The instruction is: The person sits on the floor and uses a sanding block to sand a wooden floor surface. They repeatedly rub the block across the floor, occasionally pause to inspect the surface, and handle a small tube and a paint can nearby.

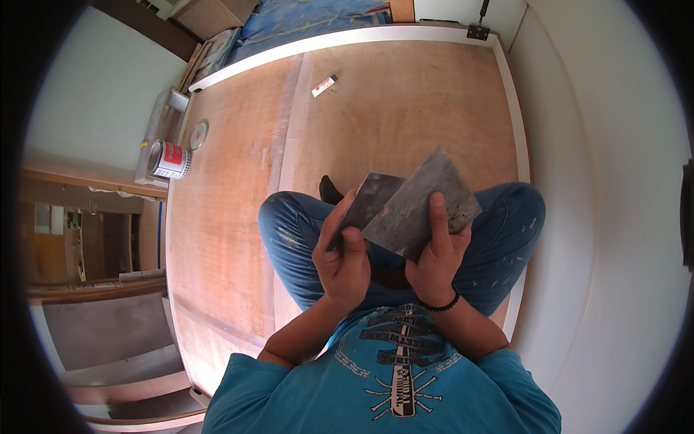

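Over my lap, my left hand (343, 266) grips a thin, flat dark grey plate (371, 195) between thumb and fingers. My right hand (438, 262) pinches a second grey plate (423, 206), with the thumb laid flat on its smudged face. This right plate overlaps the edge of the left one, and both are tilted up in front of me. They look like spreader blades, though no handles show. The fingers behind the plates are mostly hidden.
I sit cross-legged on a plywood panel (224, 195) with a white raised edge. Ahead lies a small white tube with a dark cap (324, 87). A paint can (170, 158) and a round lid (199, 135) are at the left edge. A pale wall (614, 217) rises on the right.
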A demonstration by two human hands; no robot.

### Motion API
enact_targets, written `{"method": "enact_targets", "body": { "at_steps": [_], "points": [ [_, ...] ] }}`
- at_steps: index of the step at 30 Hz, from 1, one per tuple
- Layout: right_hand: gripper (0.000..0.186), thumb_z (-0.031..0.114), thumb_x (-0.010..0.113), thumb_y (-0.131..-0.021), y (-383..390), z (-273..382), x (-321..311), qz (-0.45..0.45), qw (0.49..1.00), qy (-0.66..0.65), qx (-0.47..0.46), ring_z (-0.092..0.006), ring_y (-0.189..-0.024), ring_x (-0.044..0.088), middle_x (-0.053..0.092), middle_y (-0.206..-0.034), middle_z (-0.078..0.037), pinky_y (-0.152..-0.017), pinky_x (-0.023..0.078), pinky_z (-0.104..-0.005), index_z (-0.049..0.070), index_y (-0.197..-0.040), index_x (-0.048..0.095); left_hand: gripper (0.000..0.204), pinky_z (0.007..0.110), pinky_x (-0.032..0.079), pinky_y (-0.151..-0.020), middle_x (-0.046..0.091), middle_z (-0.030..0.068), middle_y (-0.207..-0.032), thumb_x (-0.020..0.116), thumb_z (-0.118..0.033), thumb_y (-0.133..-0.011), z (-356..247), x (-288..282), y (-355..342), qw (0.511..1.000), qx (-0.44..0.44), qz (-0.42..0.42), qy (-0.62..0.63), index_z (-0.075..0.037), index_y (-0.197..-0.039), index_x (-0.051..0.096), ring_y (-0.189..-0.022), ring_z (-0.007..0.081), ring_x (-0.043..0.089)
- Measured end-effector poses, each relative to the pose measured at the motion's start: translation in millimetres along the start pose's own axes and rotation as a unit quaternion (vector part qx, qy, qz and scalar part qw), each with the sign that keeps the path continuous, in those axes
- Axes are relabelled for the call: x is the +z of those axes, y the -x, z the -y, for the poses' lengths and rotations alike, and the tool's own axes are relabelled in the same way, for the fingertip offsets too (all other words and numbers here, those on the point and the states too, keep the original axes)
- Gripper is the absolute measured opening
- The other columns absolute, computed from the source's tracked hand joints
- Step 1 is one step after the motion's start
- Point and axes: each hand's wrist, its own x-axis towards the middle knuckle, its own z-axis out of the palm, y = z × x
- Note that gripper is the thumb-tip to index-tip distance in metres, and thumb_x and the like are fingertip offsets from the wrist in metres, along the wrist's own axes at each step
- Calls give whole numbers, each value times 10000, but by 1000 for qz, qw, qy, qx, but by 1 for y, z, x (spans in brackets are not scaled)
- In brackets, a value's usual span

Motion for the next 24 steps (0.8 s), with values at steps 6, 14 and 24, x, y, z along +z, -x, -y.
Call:
{"method": "enact_targets", "body": {
  "at_steps": [6, 14, 24],
  "points": [
    [333, 241, 668, -1062, -2, -2, -6, 29, 992, 94, -78, -139, -1106, 645, 619, -1207, -83, -917, 527, -289, -21, -1256, 601, 491, 454, 493, -1140, 574, 207, -1473, 476, -171, -1123, -10, 0, -3, 997, -38, 9, -71, 74, -1540, 395, -1344, 290, 588],
    [266, 191, 679, -1052, -9, -4, -9, 11, 996, 75, -56, -150, -1037, 690, 704, -1134, -81, -893, 543, -285, -6, -1218, 614, 446, 347, 490, -1076, 625, 200, -1422, 519, -135, -1109, -19, -1, -13, 986, -46, 46, -152, 100, -1487, 480, -1268, 224, 614],
    [265, 173, 694, -1041, -17, -7, -15, 22, 994, 90, -63, -129, -1026, 689, 711, -1151, -78, -869, 559, -276, 2, -1230, 619, 453, 315, 502, -1065, 691, 167, -1324, 532, -193, -1111, -32, 0, -17, 964, -124, 51, -229, 89, -1465, 524, -1234, 185, 648]
  ]
}}
